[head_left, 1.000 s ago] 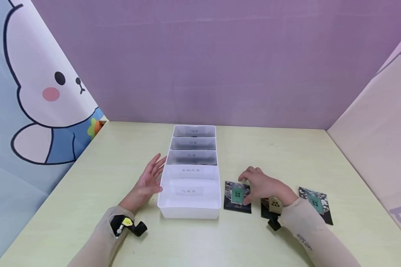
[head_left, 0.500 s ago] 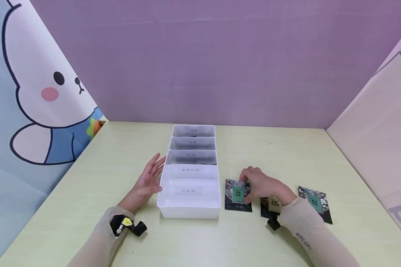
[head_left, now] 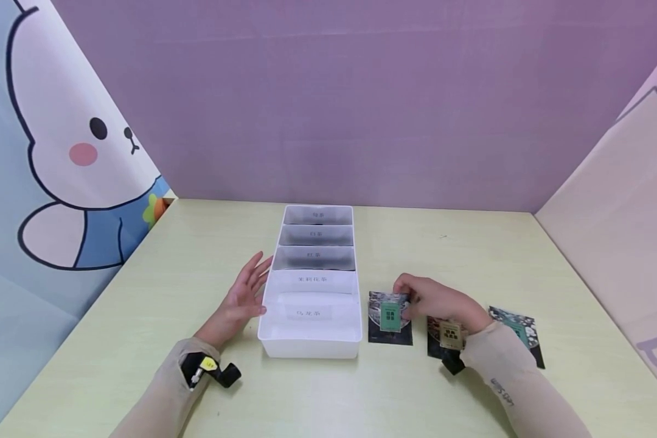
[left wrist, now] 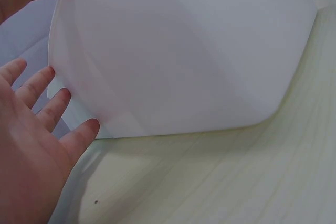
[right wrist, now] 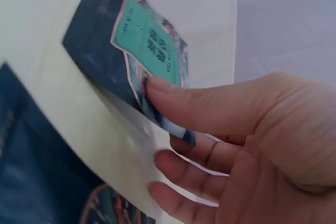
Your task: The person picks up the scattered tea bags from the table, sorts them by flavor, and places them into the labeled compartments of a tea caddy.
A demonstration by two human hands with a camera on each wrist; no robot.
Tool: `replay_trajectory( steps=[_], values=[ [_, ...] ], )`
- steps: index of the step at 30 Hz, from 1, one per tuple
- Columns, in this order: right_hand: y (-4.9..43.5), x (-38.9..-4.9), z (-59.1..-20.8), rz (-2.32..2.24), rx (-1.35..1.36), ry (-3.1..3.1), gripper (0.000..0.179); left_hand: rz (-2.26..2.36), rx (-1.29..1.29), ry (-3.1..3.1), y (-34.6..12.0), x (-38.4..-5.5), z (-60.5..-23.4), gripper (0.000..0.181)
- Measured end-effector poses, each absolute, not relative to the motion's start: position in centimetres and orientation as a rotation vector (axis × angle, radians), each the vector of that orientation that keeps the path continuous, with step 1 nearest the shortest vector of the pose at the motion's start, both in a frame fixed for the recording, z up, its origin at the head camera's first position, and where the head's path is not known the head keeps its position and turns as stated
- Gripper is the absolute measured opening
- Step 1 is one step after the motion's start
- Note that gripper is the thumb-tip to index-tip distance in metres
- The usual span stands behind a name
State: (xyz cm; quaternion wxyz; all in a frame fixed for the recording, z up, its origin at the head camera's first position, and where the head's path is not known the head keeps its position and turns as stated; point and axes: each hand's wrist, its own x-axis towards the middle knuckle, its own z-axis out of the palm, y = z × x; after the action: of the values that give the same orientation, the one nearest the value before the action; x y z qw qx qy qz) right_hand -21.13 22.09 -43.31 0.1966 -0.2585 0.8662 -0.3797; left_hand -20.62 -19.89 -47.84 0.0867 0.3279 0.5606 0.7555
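A dark tea sachet (head_left: 381,334) with a green label lies right of the white divided box (head_left: 309,348). My right hand (head_left: 438,301) pinches its right edge, thumb on the front and fingers behind. In the right wrist view this tea sachet (right wrist: 92,45) tilts up with its held edge off the table. My left hand (head_left: 239,304) rests against the box's left side, fingers spread and straight. The left wrist view shows the fingertips at the smooth white wall (left wrist: 173,61) of the box.
Partly under my right wrist lies a second sachet (head_left: 451,334) with a beige label. Farther right is a third sachet (head_left: 535,353), green-labelled and partly covered by my sleeve. Labelled compartments line the box. A purple backdrop (head_left: 328,109) stands behind the table.
My right thumb and fingers have closed on the sachet's right edge, and its top has lifted and shifted slightly away from me. My left hand has stayed at the box.
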Motion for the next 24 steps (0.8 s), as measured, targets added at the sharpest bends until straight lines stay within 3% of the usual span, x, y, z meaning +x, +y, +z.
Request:
replay_trajectory(
  steps=[7, 24],
  values=[
    [22.8, -21.5, -43.3, -1.114, -0.697, 2.403, 0.025, 2.246, 0.965, 1.677, -19.8, -20.5, -47.7, 0.103],
    [23.7, -22.1, -41.9, -1.279, -0.617, 2.412, 0.021, 2.240, 0.944, 1.704, -19.8, -20.5, -47.7, 0.102]
  ],
)
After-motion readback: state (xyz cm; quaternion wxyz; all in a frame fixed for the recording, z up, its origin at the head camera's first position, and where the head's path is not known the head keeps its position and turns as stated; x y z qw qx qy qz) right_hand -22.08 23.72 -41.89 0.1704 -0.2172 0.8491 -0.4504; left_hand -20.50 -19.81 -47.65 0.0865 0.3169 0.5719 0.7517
